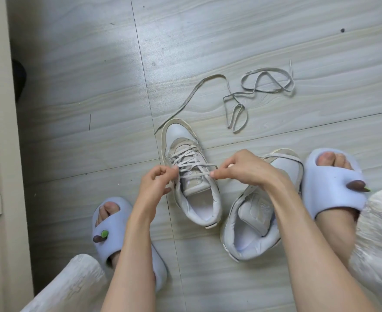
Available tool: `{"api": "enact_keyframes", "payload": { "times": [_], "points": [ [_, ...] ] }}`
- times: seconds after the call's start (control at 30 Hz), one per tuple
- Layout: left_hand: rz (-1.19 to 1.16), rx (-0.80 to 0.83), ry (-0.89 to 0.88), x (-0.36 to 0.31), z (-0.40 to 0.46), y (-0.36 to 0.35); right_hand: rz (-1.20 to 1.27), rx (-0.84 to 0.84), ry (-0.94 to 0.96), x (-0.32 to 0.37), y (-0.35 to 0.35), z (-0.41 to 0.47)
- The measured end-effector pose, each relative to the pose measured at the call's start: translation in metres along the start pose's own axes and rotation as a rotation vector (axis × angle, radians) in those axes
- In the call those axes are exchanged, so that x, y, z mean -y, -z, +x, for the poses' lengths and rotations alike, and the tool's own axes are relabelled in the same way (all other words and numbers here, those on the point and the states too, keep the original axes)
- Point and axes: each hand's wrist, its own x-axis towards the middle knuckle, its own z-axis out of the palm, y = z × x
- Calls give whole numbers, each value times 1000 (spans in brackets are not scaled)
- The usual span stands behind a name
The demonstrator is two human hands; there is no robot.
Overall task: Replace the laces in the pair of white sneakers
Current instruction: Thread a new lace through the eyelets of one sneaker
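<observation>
Sneaker (193, 174) laced; both hands seemingly pinch lace (195, 174).

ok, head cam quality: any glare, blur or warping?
Head view: soft glare patch on the floor upper left; wide-angle bending of the tile seams; trouser fabric at the lower corners smeared; laced sneaker, both hands and loose lace reasonably sharp.

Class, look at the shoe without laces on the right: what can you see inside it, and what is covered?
Inside the unlaced shoe you see its pale lining and the loose tongue lying slanted across the opening. The right forearm crosses over its front, so the eyelets and toe area are mostly hidden.
</observation>
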Motion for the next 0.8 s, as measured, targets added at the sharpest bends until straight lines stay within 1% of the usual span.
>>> {"api": "enact_keyframes", "payload": {
  "times": [0.1,0.13,0.23,0.27,0.33,0.43,0.53,0.6,0.67,0.73,0.8],
  "points": [
    [83,98,20,-1,-3,-1,86,-20,21,-1,7,-3],
    [93,102,14,-2,-4,-2,147,-23,54,0,9,-5],
    [157,28,-44,-4,-4,-2,323,66,207,0,11,-12],
    [168,-6,-63,-3,-3,-1,345,110,254,-1,10,-14],
    [166,-120,-97,-1,1,2,353,170,283,-6,5,-13],
    [222,-334,-197,-6,11,8,355,184,255,-10,-4,-9],
    [214,-423,-264,-12,16,9,366,240,168,-10,-10,-3],
    [217,-434,-291,-13,15,6,347,306,80,-10,-9,-3],
    [189,-407,-308,-12,13,5,305,321,23,-13,-6,-5],
    [186,-349,-320,-13,12,5,262,286,-16,-15,0,-8],
    [193,-311,-328,-13,13,5,141,180,-15,-15,6,-3]
  ]
}}
